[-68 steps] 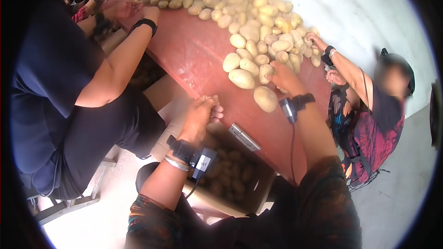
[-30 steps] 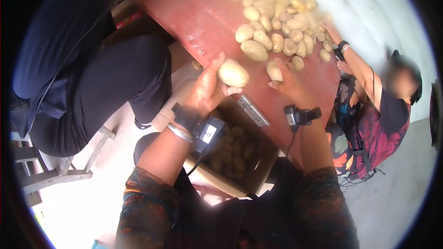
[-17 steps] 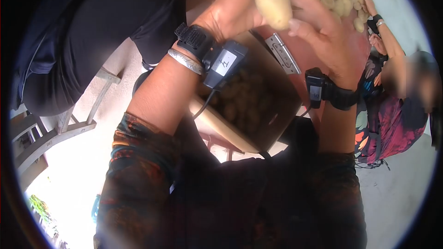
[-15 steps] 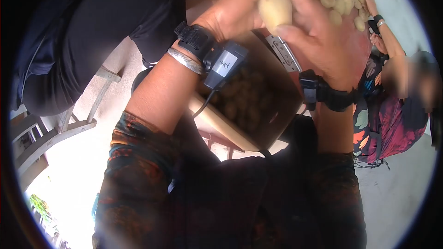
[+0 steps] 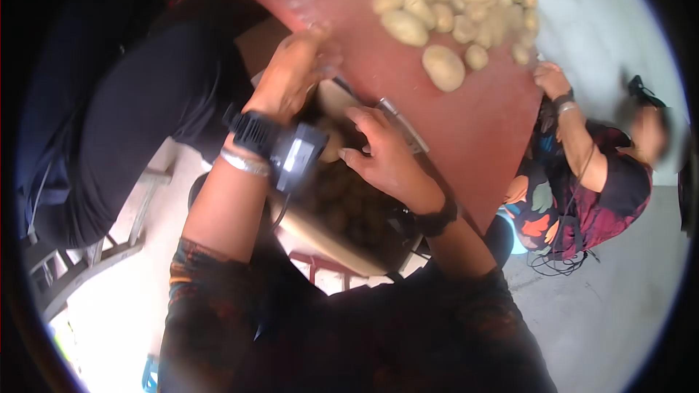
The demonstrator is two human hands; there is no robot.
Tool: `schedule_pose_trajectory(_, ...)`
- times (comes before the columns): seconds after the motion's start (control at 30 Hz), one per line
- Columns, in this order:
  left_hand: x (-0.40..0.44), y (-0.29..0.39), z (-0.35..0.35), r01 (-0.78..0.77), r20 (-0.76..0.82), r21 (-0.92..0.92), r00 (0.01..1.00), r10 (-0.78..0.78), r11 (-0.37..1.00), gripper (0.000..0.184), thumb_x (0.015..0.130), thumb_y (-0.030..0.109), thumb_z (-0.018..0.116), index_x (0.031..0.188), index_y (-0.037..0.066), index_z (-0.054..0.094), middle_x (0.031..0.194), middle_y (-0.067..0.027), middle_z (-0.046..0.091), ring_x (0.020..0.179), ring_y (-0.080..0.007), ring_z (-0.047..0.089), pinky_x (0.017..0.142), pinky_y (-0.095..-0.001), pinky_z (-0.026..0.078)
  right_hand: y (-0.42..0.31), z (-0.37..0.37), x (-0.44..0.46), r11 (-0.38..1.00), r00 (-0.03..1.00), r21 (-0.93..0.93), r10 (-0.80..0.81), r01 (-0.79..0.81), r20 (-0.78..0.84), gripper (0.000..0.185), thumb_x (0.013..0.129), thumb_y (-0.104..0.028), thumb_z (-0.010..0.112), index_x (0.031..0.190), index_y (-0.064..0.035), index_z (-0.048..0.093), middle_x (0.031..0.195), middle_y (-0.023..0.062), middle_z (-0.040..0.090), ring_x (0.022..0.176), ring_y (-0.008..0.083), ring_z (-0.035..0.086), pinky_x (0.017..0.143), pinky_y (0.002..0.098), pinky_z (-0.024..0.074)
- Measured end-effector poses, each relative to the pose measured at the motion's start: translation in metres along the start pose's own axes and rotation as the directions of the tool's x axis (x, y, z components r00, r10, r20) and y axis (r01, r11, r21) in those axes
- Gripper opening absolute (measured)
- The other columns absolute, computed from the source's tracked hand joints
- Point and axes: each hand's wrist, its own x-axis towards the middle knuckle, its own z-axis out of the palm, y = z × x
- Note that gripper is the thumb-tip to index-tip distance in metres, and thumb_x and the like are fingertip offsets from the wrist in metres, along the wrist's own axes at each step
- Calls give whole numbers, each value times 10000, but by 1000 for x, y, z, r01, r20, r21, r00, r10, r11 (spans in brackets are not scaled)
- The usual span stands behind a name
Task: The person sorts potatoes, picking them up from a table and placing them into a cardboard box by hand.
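1 potato (image 5: 443, 68) on table (image 5: 473, 138), long axis upper-left to lower-right; right fingers (image 5: 371, 123) parted, empty; left fingers (image 5: 314, 38): cannot tell.

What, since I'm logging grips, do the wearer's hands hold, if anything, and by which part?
Cannot be told for certain: nothing shows in the blurred left hand; the right hand is open beside a potato, contact unclear.
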Motion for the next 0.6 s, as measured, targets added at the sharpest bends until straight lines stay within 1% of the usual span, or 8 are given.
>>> schedule_pose_trajectory(0.13,-8,3,5,21,-9,20,1000,-21,1000,354,933,295,410,1123,2,466,1053,-146,542,918,-231,567,803,-347,460,-3,-58,13,997,990,48,59,-54,-130,444,754,-92,648,1168,-46,497,1127,178,499,1017,375,519,832,395,450)
schedule_pose_trajectory(0.2,-4,2,5,33,20,41,999,-34,999,370,933,307,413,1128,-5,452,1040,-148,540,919,-226,567,803,-343,458,19,-84,24,988,928,-70,102,-135,-359,432,746,-108,668,1147,-65,513,1119,153,499,1005,359,518,811,403,455)
schedule_pose_trajectory(0.23,-3,3,5,26,18,37,999,-27,999,370,933,307,413,1128,-5,452,1040,-148,540,919,-226,567,803,-343,458,26,-95,30,989,929,-75,93,-128,-357,432,746,-108,668,1147,-65,513,1119,153,499,1005,359,518,811,403,455)
schedule_pose_trajectory(0.3,-4,3,7,45,16,60,999,-46,997,373,928,310,430,1118,-11,452,1033,-149,542,911,-221,571,795,-339,461,38,-112,40,860,961,-486,17,-156,-278,450,731,-123,690,1139,-57,513,1083,151,501,996,356,511,803,418,450)
schedule_pose_trajectory(0.37,-1,-1,4,37,10,43,999,-37,998,371,927,310,435,1109,-14,455,1033,-148,543,904,-218,573,789,-335,463,54,-117,49,851,972,-514,-13,-111,-233,505,704,-142,719,1153,-57,506,1065,157,495,981,367,504,811,435,442)
schedule_pose_trajectory(0.43,0,-1,3,34,7,30,999,-34,999,370,926,309,441,1099,-17,459,1033,-147,544,897,-214,576,782,-331,465,61,-118,56,793,986,-590,82,-152,-143,560,684,-152,735,1178,-57,488,1096,169,487,1035,372,485,846,439,429)
schedule_pose_trajectory(0.57,1,2,2,28,-12,36,1000,-27,999,373,921,306,451,1086,-28,465,1014,-147,555,879,-216,582,776,-320,469,96,-122,71,761,978,-619,107,-198,-181,609,674,-142,736,1214,-65,463,1093,195,510,1037,384,498,847,448,435)
schedule_pose_trajectory(0.6,1,1,0,20,-4,30,1000,-20,999,378,919,305,455,1086,-34,465,1011,-151,558,878,-219,583,779,-319,471,114,-129,77,797,980,-588,23,-138,-199,598,685,-126,716,1224,-75,462,1090,182,532,1024,359,521,836,430,446)
